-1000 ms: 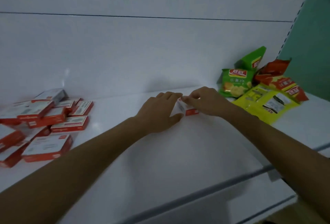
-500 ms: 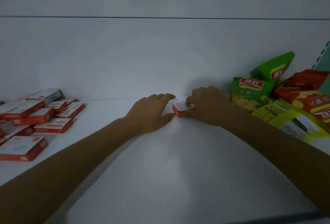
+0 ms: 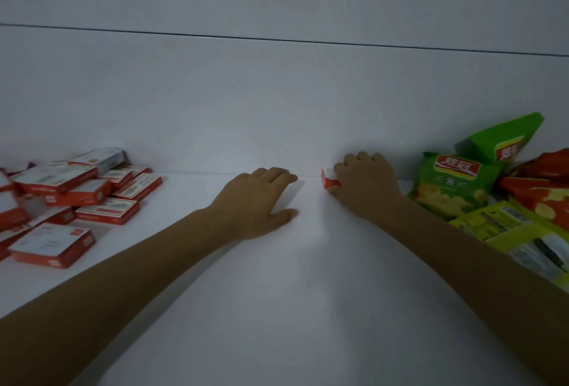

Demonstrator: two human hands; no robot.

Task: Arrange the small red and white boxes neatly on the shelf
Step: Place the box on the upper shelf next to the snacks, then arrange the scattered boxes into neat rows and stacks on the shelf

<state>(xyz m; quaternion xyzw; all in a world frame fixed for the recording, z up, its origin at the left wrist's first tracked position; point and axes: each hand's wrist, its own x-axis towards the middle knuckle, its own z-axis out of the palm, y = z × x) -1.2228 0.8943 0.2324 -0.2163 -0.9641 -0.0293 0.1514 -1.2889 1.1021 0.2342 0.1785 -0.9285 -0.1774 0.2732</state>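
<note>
At the far left your heap of red and white boxes (image 3: 77, 194) lies jumbled on the shelf (image 3: 308, 308), some stacked and some askew, none yet lined up. Your left hand (image 3: 258, 201) has let go of the single box (image 3: 329, 182) it was steadying half a second ago and now rests flat on the shelf just left of it, its grip slack and holding nothing. That box has slid back to where the shelf meets the rear wall (image 3: 277, 102). Your right hand (image 3: 366, 188) covers most of it, its grip curled over the top with the thumb under the near edge. Snack bags (image 3: 446, 184) crowd in just to the right. This looks like the first box of the row, so nearly all the sorting remains.
</note>
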